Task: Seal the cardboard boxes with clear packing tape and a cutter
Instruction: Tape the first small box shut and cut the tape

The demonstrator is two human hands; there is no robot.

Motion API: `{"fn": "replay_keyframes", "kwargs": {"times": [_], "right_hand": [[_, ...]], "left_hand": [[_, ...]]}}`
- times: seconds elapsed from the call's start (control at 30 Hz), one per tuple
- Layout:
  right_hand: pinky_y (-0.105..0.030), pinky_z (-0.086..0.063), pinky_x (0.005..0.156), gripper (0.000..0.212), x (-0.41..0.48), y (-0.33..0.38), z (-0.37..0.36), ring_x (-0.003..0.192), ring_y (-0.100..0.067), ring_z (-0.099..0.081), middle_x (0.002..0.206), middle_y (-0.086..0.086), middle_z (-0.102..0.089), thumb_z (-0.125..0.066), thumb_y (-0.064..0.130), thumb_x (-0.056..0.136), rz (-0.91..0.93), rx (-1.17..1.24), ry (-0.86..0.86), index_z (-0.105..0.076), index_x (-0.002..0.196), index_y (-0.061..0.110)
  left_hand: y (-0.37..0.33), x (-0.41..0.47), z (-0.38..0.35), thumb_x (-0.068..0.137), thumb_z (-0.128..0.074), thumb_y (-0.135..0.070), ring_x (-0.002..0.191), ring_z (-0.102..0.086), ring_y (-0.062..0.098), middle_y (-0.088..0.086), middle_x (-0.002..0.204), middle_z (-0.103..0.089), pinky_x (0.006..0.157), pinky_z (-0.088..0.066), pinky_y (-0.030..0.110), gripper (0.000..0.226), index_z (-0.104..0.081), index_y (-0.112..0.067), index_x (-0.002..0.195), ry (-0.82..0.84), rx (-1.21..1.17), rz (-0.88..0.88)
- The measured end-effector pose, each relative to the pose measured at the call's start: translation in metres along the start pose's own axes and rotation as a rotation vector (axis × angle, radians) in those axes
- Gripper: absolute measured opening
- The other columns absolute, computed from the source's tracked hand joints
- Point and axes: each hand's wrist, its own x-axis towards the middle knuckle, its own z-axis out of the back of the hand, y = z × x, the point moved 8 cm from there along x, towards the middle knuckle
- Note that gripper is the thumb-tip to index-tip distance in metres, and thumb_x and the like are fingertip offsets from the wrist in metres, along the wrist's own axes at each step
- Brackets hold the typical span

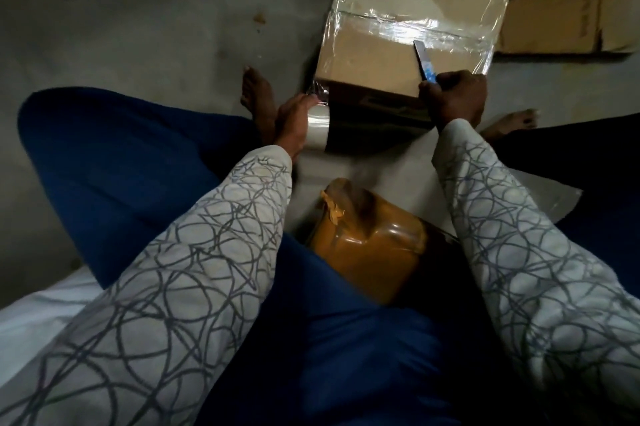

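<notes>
A: What's closest?
B: Two patterned sleeves (194,269), reaching to a cardboard box (391,54) on the floor (156,27) — clear tape across its top.
A: The hands?
B: Left hand (294,124) curls round the tape roll (317,129) at the box's near corner; right hand (453,96) grips the cutter (424,60) — blade over the box top, by the taped seam.

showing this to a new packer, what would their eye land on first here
The cardboard box on the floor ahead stands out first, clear tape glinting across its top. At its near right edge the right hand grips a cutter, blade lying over the box top, while the left hand holds the tape roll at the near left corner. A brown taped parcel lies near the person's lap.
</notes>
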Motion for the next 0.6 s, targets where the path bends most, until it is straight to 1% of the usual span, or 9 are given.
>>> {"fn": "replay_keyframes", "kwargs": {"times": [0.07,0.13,0.17,0.23,0.27,0.3,0.37,0.47,0.6], "right_hand": [[-0.017,-0.052,0.078,0.036,0.004,-0.004,-0.002,0.09,-0.007,-0.065,0.099,0.001,-0.07,-0.087,0.033,0.071,-0.083,0.111,0.101,-0.076,0.102,0.019],[-0.014,-0.053,0.074,0.032,-0.001,0.0,-0.006,0.09,-0.009,-0.065,0.094,0.0,-0.07,-0.088,0.029,0.071,-0.074,0.106,0.173,-0.075,0.098,0.019],[-0.018,-0.053,0.077,0.032,-0.006,0.004,-0.009,0.094,-0.012,-0.066,0.096,-0.001,-0.07,-0.087,0.029,0.073,-0.034,0.089,0.181,-0.074,0.1,0.019],[-0.028,-0.052,0.089,0.034,-0.021,0.018,-0.017,0.102,-0.019,-0.067,0.106,-0.006,-0.072,-0.082,0.029,0.08,0.074,0.08,0.168,-0.069,0.111,0.019],[-0.03,-0.05,0.091,0.035,-0.029,0.026,-0.023,0.105,-0.022,-0.067,0.111,-0.01,-0.072,-0.077,0.028,0.085,0.139,0.07,0.168,-0.068,0.118,0.018],[-0.032,-0.047,0.091,0.035,-0.038,0.035,-0.03,0.107,-0.026,-0.066,0.113,-0.013,-0.071,-0.072,0.028,0.089,0.207,0.054,0.167,-0.068,0.123,0.016],[-0.034,-0.044,0.089,0.033,-0.056,0.053,-0.044,0.108,-0.034,-0.064,0.113,-0.021,-0.069,-0.065,0.031,0.096,0.322,0.026,0.171,-0.071,0.122,0.012],[-0.034,-0.041,0.079,0.031,-0.078,0.081,-0.051,0.098,-0.039,-0.062,0.103,-0.026,-0.065,-0.062,0.033,0.098,0.486,0.034,0.12,-0.075,0.115,0.011],[-0.025,-0.035,0.065,0.026,-0.098,0.109,-0.053,0.079,-0.036,-0.061,0.093,-0.023,-0.06,-0.062,0.022,0.093,0.697,0.052,0.108,-0.077,0.108,0.008]], "left_hand": [[0.011,0.009,0.001,0.072,-0.069,-0.034,0.071,-0.055,0.015,-0.001,0.07,-0.057,0.065,-0.043,0.025,0.016,-0.066,-0.019,0.071,-0.002,0.014,0.046],[0.029,0.022,0.0,0.075,-0.073,-0.035,0.081,-0.06,0.022,0.0,0.073,-0.063,0.068,-0.045,0.03,0.017,-0.068,-0.019,0.071,-0.002,-0.017,0.104],[0.035,0.025,-0.001,0.074,-0.075,-0.037,0.085,-0.063,0.025,0.003,0.078,-0.066,0.072,-0.049,0.033,0.019,-0.07,-0.018,0.076,0.01,-0.049,0.154],[0.046,0.029,-0.005,0.063,-0.079,-0.045,0.091,-0.068,0.029,0.01,0.092,-0.071,0.08,-0.056,0.041,0.038,-0.071,-0.017,0.088,0.032,-0.095,0.235],[0.046,0.029,-0.007,0.059,-0.079,-0.047,0.093,-0.07,0.03,0.012,0.097,-0.072,0.082,-0.057,0.042,0.046,-0.071,-0.016,0.091,0.042,-0.114,0.25],[0.046,0.03,-0.008,0.058,-0.08,-0.047,0.091,-0.07,0.03,0.012,0.096,-0.072,0.079,-0.057,0.041,0.048,-0.071,-0.016,0.093,0.044,-0.12,0.258],[0.039,0.025,-0.006,0.072,-0.078,-0.039,0.085,-0.066,0.027,0.008,0.089,-0.068,0.075,-0.054,0.035,0.037,-0.071,-0.013,0.096,0.014,-0.125,0.255],[0.032,0.02,0.0,0.079,-0.075,-0.032,0.095,-0.065,0.028,0.007,0.094,-0.067,0.087,-0.054,0.039,0.039,-0.072,-0.006,0.108,-0.063,-0.111,0.241],[0.025,0.018,0.001,0.08,-0.076,-0.024,0.078,-0.058,0.019,0.0,0.08,-0.061,0.074,-0.049,0.032,0.023,-0.07,-0.009,0.097,-0.071,-0.092,0.26]]}}
